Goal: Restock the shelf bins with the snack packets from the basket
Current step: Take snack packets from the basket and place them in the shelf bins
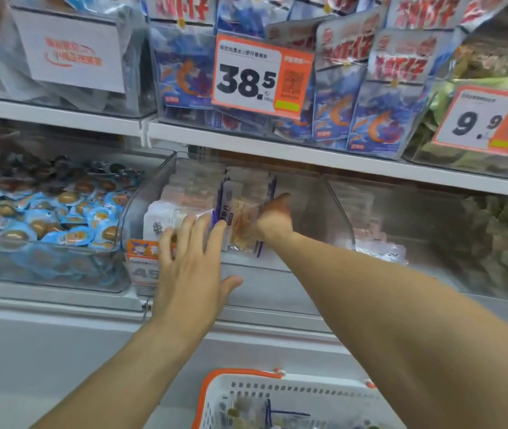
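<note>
Nearest me, the white basket (293, 397) with its orange rim sits at the bottom edge, a few packets blurred inside. Above it my left hand (190, 267) lies flat, fingers (184, 230) straight and spread against the front of the clear bin (333, 212) on the lower shelf (277, 314), touching the white packets (166, 218) standing at its left end. My right hand (274, 218) reaches deeper into the same bin, just right of a snack packet (240, 224): clear, purple-edged, pale flakes inside, upright mid-bin. I cannot tell whether those fingers are curled round it. Left, another bin (45, 261) holds blue egg packets (39, 212). On the upper shelf (277, 144), blue shrimp packets (370, 119) crowd behind a price tag (259, 75).
</note>
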Available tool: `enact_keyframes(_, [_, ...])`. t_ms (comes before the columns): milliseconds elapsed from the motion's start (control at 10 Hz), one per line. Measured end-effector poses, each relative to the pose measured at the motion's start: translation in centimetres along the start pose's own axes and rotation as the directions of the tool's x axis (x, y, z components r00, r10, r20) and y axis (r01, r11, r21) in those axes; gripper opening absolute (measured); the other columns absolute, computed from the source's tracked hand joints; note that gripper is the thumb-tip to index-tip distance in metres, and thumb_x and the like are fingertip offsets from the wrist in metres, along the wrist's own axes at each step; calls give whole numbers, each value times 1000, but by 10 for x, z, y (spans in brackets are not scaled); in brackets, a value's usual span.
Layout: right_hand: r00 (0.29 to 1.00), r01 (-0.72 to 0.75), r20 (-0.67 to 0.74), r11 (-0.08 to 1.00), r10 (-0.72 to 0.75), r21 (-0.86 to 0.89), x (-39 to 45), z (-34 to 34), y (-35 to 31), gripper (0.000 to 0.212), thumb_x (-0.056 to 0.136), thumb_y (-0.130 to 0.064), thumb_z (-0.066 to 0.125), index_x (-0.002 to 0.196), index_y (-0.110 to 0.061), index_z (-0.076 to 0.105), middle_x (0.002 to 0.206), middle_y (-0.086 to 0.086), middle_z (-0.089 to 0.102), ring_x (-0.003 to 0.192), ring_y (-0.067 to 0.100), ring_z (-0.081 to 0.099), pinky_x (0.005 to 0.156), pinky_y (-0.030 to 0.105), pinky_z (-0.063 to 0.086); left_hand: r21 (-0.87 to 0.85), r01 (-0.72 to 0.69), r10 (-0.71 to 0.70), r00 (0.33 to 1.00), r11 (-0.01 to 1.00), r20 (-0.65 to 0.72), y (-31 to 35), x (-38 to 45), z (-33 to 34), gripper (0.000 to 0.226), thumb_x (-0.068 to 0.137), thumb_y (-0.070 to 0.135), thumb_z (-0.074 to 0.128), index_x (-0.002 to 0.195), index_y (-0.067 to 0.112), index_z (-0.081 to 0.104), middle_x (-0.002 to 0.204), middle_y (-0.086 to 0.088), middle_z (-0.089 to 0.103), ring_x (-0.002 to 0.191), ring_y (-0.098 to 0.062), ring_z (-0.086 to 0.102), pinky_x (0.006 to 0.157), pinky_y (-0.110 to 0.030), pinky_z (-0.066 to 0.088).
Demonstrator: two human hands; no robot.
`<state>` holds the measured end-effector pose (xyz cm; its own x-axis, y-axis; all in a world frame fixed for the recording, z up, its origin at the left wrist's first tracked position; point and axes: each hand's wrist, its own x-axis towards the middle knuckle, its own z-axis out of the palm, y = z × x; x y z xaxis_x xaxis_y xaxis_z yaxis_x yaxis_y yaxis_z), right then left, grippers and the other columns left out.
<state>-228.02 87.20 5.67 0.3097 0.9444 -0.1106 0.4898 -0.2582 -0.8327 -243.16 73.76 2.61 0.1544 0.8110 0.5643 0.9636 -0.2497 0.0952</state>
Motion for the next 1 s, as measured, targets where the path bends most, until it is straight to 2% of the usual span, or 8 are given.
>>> enact_keyframes(200, [996, -14, -89, 1000, 15, 16, 9, 5, 10, 59, 62, -23, 92, 103, -33, 51, 77, -2, 36, 64, 10, 42, 61, 15, 33, -9, 28, -28, 1000, 1000, 3, 5, 0, -5, 91, 65, 51, 86, 138, 10, 51, 143, -15, 50, 139, -35, 40, 113, -54, 26])
enact_keyframes(300, [981, -191, 124, 822, 147, 536, 23, 23, 20, 28, 78, -40, 79, 77, -35, 52, 55, -6, 55, 45, 2, 51, 69, 16, 45, 5, 41, -41, 999, 999, 11, 6, -1, -5, 92, 65, 51, 86, 138, 10, 50, 144, -15, 50, 139, -35, 39, 113, -53, 24])
enact_keyframes(400, [982, 45, 167, 964, -91, 264, 13, 19, 18, 27, 82, -43, 75, 82, -42, 48, 40, -11, 56, 39, 5, 55, 67, 7, 42, 10, 46, -46, 999, 999, 13, 6, 0, -4, 92, 63, 50, 88, 137, 10, 50, 142, -14, 51, 138, -35, 40, 113, -53, 23])
enact_keyframes(500, [998, -5, 68, 998, 10, -64, 10, 17, 2, 71, 76, -30, 84, 76, -38, 13, 56, -3, -67, 58, 12, 46, 51, 15, 35, 11, 46, -46, 999, 999, 17, 7, 0, -4, 92, 64, 50, 87, 138, 11, 49, 143, -14, 50, 139, -35, 39, 113, -53, 23])
enact_keyframes(600, [990, 140, 10, 971, -141, -195, 13, 10, 23, 72, 76, -31, 85, 75, -37, 13, 107, 16, 35, 65, 4, 29, 58, 16, 31, 23, 40, -40, 999, 999, 13, 6, -1, -3, 90, 65, 50, 87, 137, 11, 50, 144, -14, 50, 140, -35, 39, 113, -53, 22])
enact_keyframes(700, [985, 171, 25, 968, -169, -185, 18, 3, 30, 56, 74, -31, 87, 94, -42, 36, 109, 3, 43, 88, 14, 42, 77, 25, 37, 31, 32, -32, 999, 999, -1, 5, -2, -3, 89, 68, 51, 84, 139, 11, 49, 145, -13, 49, 141, -34, 38, 114, -54, 24])
enact_keyframes(800, [986, 164, 65, 954, -152, -251, 16, 0, 27, 81, 73, -34, 88, 138, -12, 45, 132, 5, 53, 105, 20, 50, 86, 28, 41, 34, 26, -26, 1000, 999, 1, 6, -3, -2, 89, 69, 52, 83, 140, 11, 48, 145, -14, 49, 141, -34, 37, 113, -55, 26])
enact_keyframes(1000, [977, 209, 135, 846, -164, -491, -9, -17, 4, 52, 89, -44, 71, 122, -4, 60, 116, 14, 63, 113, 28, 61, 94, 35, 51, 40, -20, 22, 998, 999, -50, 5, -6, -12, 85, 75, 51, 69, 145, 9, 45, 151, -17, 43, 148, -38, 23, 118, -60, 16])
